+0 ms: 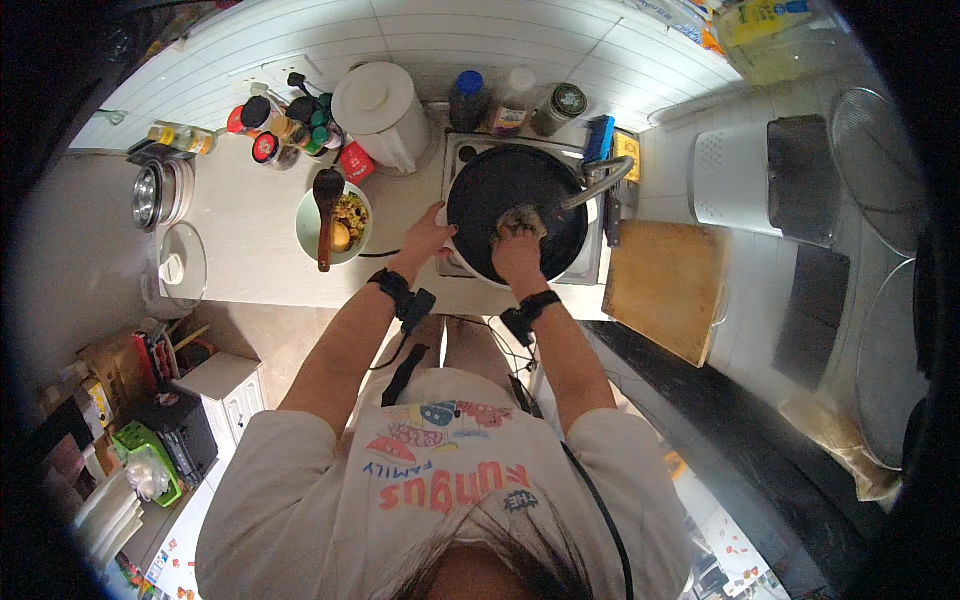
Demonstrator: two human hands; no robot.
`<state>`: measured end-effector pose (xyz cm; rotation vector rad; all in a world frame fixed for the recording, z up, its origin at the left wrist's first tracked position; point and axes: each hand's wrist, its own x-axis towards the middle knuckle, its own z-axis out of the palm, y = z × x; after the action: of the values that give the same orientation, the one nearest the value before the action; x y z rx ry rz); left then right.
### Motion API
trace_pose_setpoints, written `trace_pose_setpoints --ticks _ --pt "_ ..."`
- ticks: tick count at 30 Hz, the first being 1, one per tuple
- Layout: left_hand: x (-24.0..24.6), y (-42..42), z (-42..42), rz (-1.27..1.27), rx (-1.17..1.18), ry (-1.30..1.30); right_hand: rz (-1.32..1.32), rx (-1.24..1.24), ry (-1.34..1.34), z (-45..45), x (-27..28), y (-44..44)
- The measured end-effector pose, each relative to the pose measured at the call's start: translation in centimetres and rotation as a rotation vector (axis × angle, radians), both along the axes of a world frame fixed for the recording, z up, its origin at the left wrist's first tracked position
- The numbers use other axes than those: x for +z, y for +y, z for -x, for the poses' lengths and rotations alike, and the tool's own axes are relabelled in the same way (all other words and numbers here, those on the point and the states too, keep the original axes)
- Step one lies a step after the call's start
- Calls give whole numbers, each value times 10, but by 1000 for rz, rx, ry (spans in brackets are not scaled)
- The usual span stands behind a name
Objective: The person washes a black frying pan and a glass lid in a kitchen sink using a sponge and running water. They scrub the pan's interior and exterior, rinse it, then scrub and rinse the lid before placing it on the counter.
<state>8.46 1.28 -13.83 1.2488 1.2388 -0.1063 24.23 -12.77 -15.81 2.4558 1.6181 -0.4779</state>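
A black-lined wok (487, 176) with a pale outside and side handles rests over the stainless steel sink (454, 154) before me. My left hand (429, 236) grips its left side at the handle. Inside the wok, my right hand (517, 259) presses a tan, fibrous scrubber (523, 223) against the black surface. The scrubber lies partly under my fingers. A flexible faucet spout (600, 184) reaches in from the right over the wok. Both wrists wear black straps with small devices.
Left of the sink stands a pale green bowl (306, 229) of food, a wooden spoon (325, 225) across it. Behind are a white pitcher (379, 112), spice jars (274, 150) and bottles (514, 105). A wooden cutting board (664, 281) and a blue brush (599, 139) are to the right.
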Motion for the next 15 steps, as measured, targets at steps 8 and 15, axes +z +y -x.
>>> trace_pose_setpoints --ticks 8,15 --pt "-13 -1 2 -43 -18 -14 -54 -100 -5 -58 -6 31" --pt "-20 -5 1 -32 53 -65 -59 -109 52 -24 2 -11"
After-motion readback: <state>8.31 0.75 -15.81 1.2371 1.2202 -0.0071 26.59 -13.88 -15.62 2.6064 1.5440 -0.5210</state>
